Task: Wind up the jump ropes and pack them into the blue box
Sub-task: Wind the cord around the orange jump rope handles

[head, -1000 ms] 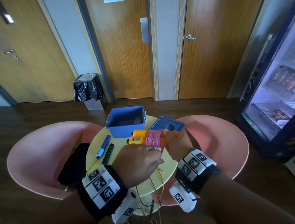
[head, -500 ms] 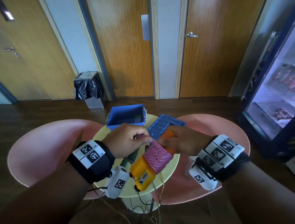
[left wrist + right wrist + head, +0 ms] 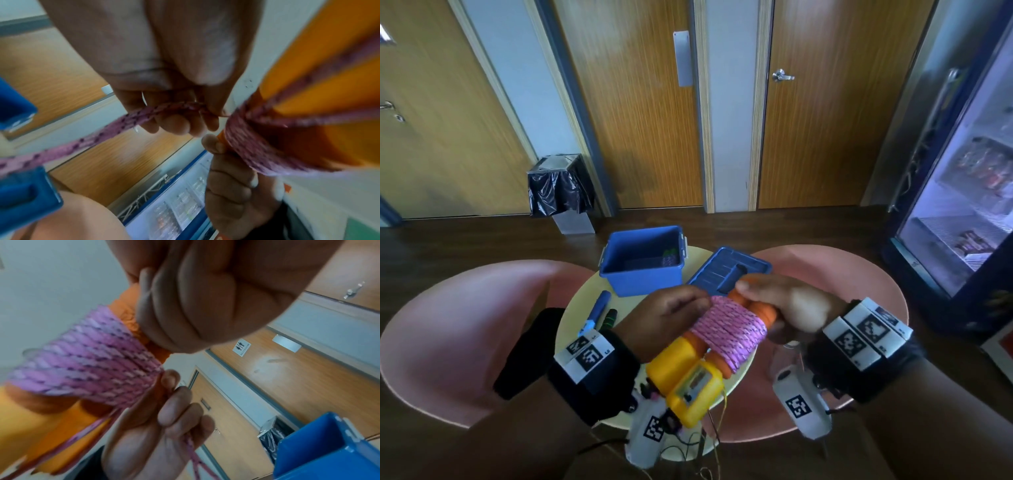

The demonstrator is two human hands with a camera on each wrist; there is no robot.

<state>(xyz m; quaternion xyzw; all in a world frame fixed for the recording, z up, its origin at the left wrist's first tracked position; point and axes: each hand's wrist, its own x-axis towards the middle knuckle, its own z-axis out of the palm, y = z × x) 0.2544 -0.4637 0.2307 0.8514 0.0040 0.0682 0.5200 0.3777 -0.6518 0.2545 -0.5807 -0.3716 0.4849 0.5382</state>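
Observation:
Two orange-and-yellow jump rope handles (image 3: 685, 373) are held side by side above the round table, bound by many turns of pink cord (image 3: 729, 329). My right hand (image 3: 780, 305) grips the orange far ends of the handles (image 3: 127, 316). My left hand (image 3: 671, 315) pinches the loose end of the pink cord (image 3: 144, 113) at the edge of the coil. The open blue box (image 3: 642, 263) stands at the back of the table, something small and dark inside it. Its blue lid (image 3: 729, 270) lies to the right of it.
A blue handle (image 3: 595, 311) and a dark green one (image 3: 609, 318) lie on the yellow table (image 3: 582, 305). Pink chairs (image 3: 458, 325) flank the table, black cloth on the left one. A bin (image 3: 560, 192), wooden doors and a drinks fridge (image 3: 962, 205) stand behind.
The bundle has swung from level to pointing its yellow ends toward me and has come closer. My left hand moved from below the coil up to its far edge, holding the cord end.

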